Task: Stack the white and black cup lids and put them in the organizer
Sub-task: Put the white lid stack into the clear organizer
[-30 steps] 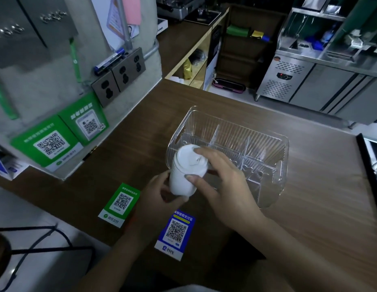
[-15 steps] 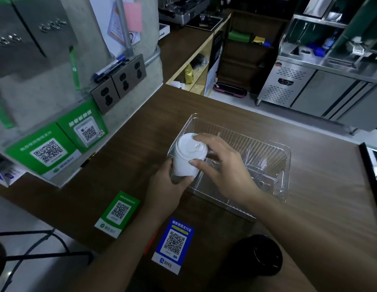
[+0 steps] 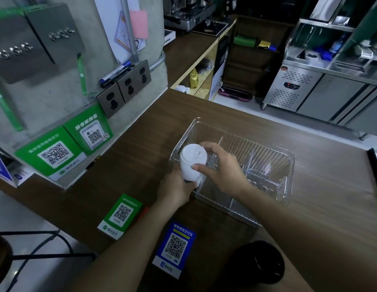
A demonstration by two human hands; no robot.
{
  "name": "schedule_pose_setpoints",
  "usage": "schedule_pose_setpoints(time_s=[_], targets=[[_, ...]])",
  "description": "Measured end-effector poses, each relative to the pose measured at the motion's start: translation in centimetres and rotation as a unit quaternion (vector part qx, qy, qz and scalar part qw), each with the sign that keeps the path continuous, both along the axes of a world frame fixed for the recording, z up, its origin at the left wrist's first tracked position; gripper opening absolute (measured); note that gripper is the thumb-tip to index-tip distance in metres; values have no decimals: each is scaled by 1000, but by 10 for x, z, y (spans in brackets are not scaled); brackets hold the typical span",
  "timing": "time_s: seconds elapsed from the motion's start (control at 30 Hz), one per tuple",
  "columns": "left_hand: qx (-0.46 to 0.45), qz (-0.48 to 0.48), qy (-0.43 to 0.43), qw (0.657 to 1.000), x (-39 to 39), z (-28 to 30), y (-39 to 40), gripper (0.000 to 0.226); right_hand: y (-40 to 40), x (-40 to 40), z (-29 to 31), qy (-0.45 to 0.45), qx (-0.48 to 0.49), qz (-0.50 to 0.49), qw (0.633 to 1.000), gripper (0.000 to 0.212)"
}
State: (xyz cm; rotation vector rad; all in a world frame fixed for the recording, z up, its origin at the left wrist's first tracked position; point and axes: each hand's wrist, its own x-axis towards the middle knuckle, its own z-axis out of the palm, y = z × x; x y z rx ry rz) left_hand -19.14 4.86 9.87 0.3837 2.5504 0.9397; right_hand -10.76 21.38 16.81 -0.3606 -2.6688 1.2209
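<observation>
White lid stack [image 3: 191, 163] held by both hands at the organizer's [image 3: 288, 165] left end, bottom of the stack dipping inside the clear wall there, top lid tipped toward the camera. Long axis near upright, leaning slightly toward the counter's [image 3: 153, 127] left edge. Left hand [image 3: 176, 189] cupped round the lower part of the stack from the near side, fingers curled on it. Right hand [image 3: 222, 167] gripping the upper part, thumb on the near face, fingers wrapped over the far side at the top rim. Organizer clear, ribbed, split by dividers into several bays, sitting mid-counter; stack over the leftmost bay, contact with the floor of the bay not resolvable through the plastic. Key relation: target bay directly under the stack, so remaining travel judged to be straight down, no sideways shift needed. Lean probably needs correcting, or the stack laying down along the bay; which one fits can't be told from here. Black lid stack [image 3: 260, 262] on the counter at the near edge, just right of the blue QR card [image 3: 176, 248], close beside the right forearm and well apart from the organizer; right hand nearer to it once free. Judged progress: white stack nearly placed, black not yet in.
</observation>
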Motion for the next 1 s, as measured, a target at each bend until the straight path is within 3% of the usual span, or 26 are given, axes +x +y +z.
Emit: schedule_pose_setpoints(time_s=[0.2,0.37,0.47,0.6,0.73,0.87,1.0], targets=[[-18,6,-22,1000,-6,1,5,51,1,-5,-14,-11,8,-31,999,68],[48,2,-63,997,1,11,-1,39,7,-5,-16,-23,22,-30,999,70],[74,-9,-28,997,9,19,-13,36,6,-5,-14,-24,35,-25,999,73],[128,-2,27,991,23,23,-36,48,3,5,-6,-27,39,-34,998,84],[186,19,53,981,40,27,-53,34,1,38,16,-5,41,-46,998,75],[196,-64,-41,978,58,27,-55,25,-6,88,31,10,68,-44,997,61],[171,-145,-56,973,96,13,-44,30,-13,149,22,27,94,-41,994,52]])
